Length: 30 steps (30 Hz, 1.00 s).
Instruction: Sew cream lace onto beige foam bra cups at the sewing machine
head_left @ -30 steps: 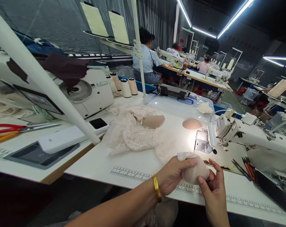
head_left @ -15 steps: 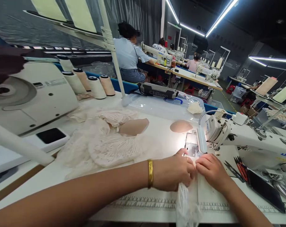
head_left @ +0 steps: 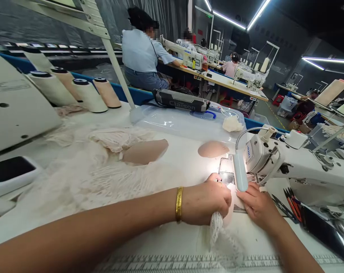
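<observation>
My left hand [head_left: 210,201], with a gold bangle at the wrist, is closed on a strip of white lace fabric [head_left: 217,227] that hangs below its fingers toward me. Close by on the right, my right hand [head_left: 258,204] lies in front of the sewing machine [head_left: 285,157], fingers close together and resting on the fabric edge near the needle area. A pale pink piece [head_left: 229,212] shows between the two hands. The machine's lamp [head_left: 240,170] lights the metal needle plate [head_left: 226,176]. The needle itself is hidden behind the lamp.
A heap of lace fabric [head_left: 83,182] and beige oval pieces [head_left: 146,151] lie left. Behind are thread cones [head_left: 89,96] and a clear plastic lid [head_left: 166,119]. Scissors [head_left: 284,208], red-handled tweezers [head_left: 293,203] and a phone [head_left: 325,231] lie right. A co-worker [head_left: 145,57] sits ahead.
The view has shifted slightly right. My right hand's fingers have moved closer in beneath the lamp and flattened on the fabric. My left hand still grips the lace.
</observation>
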Each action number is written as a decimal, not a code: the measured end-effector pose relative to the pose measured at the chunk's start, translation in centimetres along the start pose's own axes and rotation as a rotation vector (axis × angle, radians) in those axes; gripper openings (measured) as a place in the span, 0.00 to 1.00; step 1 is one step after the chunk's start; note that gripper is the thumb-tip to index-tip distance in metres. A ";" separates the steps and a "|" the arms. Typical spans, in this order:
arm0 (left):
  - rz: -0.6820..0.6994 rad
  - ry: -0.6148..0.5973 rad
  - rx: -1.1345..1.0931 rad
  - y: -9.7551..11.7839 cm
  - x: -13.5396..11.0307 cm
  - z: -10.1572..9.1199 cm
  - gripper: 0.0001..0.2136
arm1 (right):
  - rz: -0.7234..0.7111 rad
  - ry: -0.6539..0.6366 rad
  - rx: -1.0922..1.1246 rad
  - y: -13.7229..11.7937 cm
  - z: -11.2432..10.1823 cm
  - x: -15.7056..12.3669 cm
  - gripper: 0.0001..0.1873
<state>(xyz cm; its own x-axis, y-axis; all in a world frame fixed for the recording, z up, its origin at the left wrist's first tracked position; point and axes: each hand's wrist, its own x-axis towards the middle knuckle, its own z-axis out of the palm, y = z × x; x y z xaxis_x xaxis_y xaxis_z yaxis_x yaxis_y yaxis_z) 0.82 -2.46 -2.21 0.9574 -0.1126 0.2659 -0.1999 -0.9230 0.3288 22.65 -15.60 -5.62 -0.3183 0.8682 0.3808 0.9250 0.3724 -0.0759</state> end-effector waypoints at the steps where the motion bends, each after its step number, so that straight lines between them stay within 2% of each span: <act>1: -0.003 0.006 -0.006 -0.1 0.0 0.0 0.07 | 0.042 -0.008 -0.068 0.2 0.2 -0.1 0.17; 5: -0.004 0.012 -0.040 -0.3 0.0 0.1 0.06 | 0.274 0.025 -0.378 1.6 0.1 -0.7 0.13; 7: -0.003 0.010 -0.051 -0.3 0.0 0.2 0.06 | 0.372 0.057 -0.454 2.2 -0.4 -1.0 0.10; 9: -0.004 0.014 -0.058 -0.3 0.0 0.1 0.06 | 0.408 0.075 -0.469 2.4 -0.8 -1.1 0.07; 13: -0.009 0.033 -0.053 -0.3 0.1 -0.1 0.07 | 0.278 0.126 -0.286 1.5 -0.8 -1.2 0.11; 16: -0.011 0.038 -0.046 -0.3 0.1 -0.2 0.07 | 0.210 0.091 -0.083 0.7 -0.5 -1.2 0.16; 20: -0.008 0.049 -0.040 -0.4 0.1 -0.1 0.07 | 0.130 0.053 0.062 0.1 -0.5 -0.9 0.24; 23: -0.008 0.048 -0.036 -0.4 0.1 -0.1 0.08 | 0.068 -0.024 0.081 -0.1 -0.4 -0.7 0.26; 30: 0.002 0.067 -0.037 -0.7 0.2 0.1 0.07 | 0.155 -0.043 0.013 0.2 0.3 -0.9 0.28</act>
<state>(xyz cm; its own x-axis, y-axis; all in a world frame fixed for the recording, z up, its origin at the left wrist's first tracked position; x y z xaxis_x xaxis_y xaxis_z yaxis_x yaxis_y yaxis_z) 1.14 -1.88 -2.48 0.9412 -0.0884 0.3260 -0.2105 -0.9084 0.3612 23.11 -16.20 -6.31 -0.1807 0.9287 0.3237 0.9610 0.2368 -0.1429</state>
